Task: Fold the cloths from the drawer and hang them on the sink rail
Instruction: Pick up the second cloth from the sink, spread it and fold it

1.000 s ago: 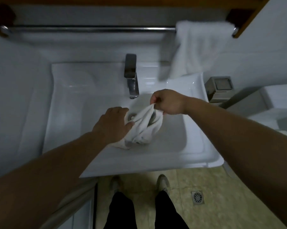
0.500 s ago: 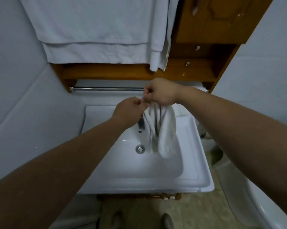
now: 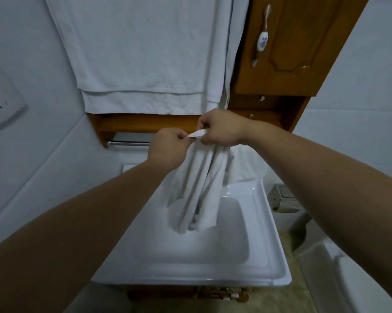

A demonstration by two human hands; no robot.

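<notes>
Since a moment ago, we see both hands raised a little higher, a short strip of hem now stretched between them. Both forearms reach forward over the sink (image 3: pixel 265 224). Our right hand (image 3: pixel 222 129) and left hand (image 3: pixel 168 147) each pinch the white cloth (image 3: pixel 197 188), which hangs bunched above the basin, below the rail (image 3: pixel 129 143).
</notes>
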